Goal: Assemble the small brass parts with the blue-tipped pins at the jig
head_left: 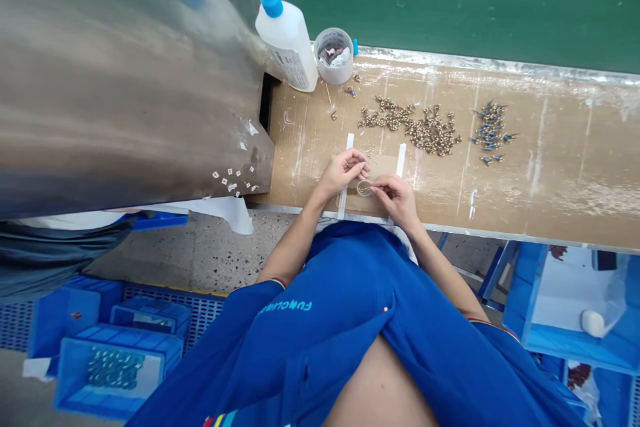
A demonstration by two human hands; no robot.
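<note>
My left hand (pixel 344 170) and my right hand (pixel 395 195) meet at the near edge of a brown worktop (pixel 550 167). Both pinch with fingers pressed together over a small clear round dish (pixel 365 188). What the fingertips hold is too small to name. Two white strips (pixel 401 159) lie on the worktop either side of my hands. Beyond them sits a heap of small brass-coloured parts (pixel 415 125), and to its right a smaller group of bluish parts (pixel 490 130).
A white squeeze bottle with a blue nozzle (pixel 287 37) and a clear cup (pixel 334 55) stand at the back left. A large grey metal housing (pixel 125 73) fills the left. Blue bins (pixel 115 367) sit on the floor, more at the right (pixel 570 307).
</note>
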